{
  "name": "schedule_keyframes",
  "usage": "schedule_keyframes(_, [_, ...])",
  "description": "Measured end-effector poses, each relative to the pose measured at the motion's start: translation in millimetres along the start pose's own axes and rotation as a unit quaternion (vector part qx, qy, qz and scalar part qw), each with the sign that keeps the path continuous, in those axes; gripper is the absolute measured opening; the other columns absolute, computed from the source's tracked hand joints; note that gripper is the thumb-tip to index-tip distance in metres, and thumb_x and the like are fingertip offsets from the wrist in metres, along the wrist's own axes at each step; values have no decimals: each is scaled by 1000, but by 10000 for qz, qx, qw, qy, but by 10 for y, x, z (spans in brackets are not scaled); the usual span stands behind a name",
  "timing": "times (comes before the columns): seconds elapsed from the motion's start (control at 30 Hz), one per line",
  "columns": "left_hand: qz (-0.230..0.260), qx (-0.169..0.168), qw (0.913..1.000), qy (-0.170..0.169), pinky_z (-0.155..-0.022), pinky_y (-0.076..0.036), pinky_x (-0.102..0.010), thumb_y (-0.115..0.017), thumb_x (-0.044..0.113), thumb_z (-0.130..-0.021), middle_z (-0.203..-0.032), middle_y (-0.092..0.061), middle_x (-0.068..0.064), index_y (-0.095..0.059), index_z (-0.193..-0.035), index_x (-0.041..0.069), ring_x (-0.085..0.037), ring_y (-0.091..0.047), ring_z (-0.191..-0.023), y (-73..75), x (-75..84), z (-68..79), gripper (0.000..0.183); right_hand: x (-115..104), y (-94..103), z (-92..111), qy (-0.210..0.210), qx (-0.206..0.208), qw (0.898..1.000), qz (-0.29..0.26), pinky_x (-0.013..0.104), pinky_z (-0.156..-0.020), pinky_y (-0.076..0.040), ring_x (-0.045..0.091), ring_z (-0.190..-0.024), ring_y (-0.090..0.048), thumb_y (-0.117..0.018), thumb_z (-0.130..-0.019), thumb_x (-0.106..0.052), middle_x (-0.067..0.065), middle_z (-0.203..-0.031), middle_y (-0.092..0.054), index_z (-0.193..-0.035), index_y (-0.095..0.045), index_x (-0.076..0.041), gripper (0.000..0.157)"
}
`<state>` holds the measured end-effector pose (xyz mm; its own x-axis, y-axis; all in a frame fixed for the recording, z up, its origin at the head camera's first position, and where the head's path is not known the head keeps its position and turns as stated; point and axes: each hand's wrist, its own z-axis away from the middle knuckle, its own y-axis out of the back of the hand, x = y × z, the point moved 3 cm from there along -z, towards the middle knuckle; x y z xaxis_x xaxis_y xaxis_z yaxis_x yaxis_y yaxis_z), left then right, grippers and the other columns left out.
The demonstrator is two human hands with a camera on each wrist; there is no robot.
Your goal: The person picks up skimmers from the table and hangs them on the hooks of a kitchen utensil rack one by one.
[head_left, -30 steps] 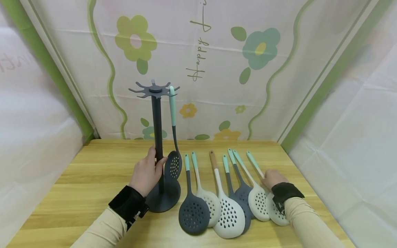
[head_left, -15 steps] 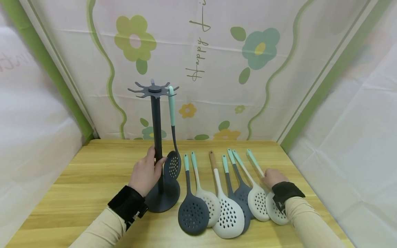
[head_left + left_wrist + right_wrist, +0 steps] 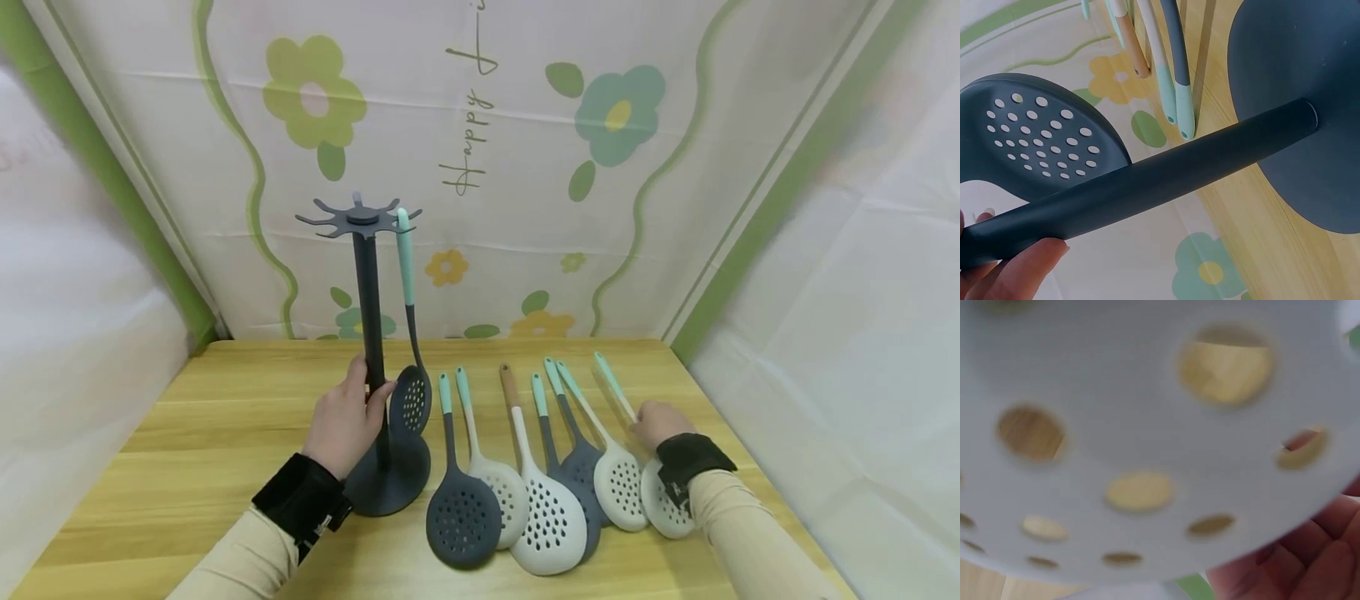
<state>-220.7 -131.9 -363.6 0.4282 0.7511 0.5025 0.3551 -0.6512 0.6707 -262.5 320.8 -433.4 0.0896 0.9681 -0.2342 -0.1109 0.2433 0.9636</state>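
Note:
My left hand (image 3: pixel 345 425) grips the black post of a utensil stand (image 3: pixel 367 300), thumb at the front and fingers behind; the left wrist view shows its thumb along the post (image 3: pixel 1179 165). From one hook of the stand hangs a dark skimmer (image 3: pixel 406 271) with a mint handle, its holed head close beside that hand. At the right, my right hand (image 3: pixel 663 423) holds a white skimmer (image 3: pixel 616 386) by its handle, just above the holed head. This head (image 3: pixel 1097 412) fills most of the right wrist view, with curled fingers behind its rim.
Between the hands several skimmers lie on the wooden table (image 3: pixel 225 433), some overlapping: a dark one (image 3: pixel 450 442), a white one with a brown handle (image 3: pixel 522 425), and a white mint-handled one (image 3: pixel 592 408) nearest my right hand. A flowered cloth (image 3: pixel 510 167) stands behind the table.
The white skimmer in my right hand has risen slightly, handle end up. My left hand stays on the post. The whole head view has shifted a little.

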Motion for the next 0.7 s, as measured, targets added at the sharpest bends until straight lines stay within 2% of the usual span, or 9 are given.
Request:
schedule_keyframes(0.2, [-38, 44, 9999, -82, -48, -50, -33, -65, 10, -96, -85, -67, -17, -46, -119, -1, -23, -63, -59, 7, 0, 3, 32, -10, 32, 31, 53, -55, 10000, -62, 27, -51, -34, 15, -54, -44, -64, -93, -14, -1, -58, -45, -68, -59, -6, 28])
schedule_keyframes(0.53, [-65, 40, 9999, -115, -48, -50, -33, -66, 9, -95, -80, -65, -15, -45, -121, -3, -22, -61, -58, 9, -6, -8, 35, -44, 159, 117, 225, 67, 9996, -144, 27, -50, -36, 16, -55, -48, -63, -93, -15, 1, -63, -56, -69, -59, -7, 26])
schedule_keyframes(0.7, [-73, 50, 9998, -158, -48, -50, -33, -66, 9, -95, -80, -65, -15, -45, -121, -3, -22, -61, -58, 14, 0, -1, 35, -69, 199, 162, 121, 31, 9998, -134, 28, -51, -37, 17, -58, -49, -64, -93, -16, 3, -66, -56, -75, -60, -5, 22])
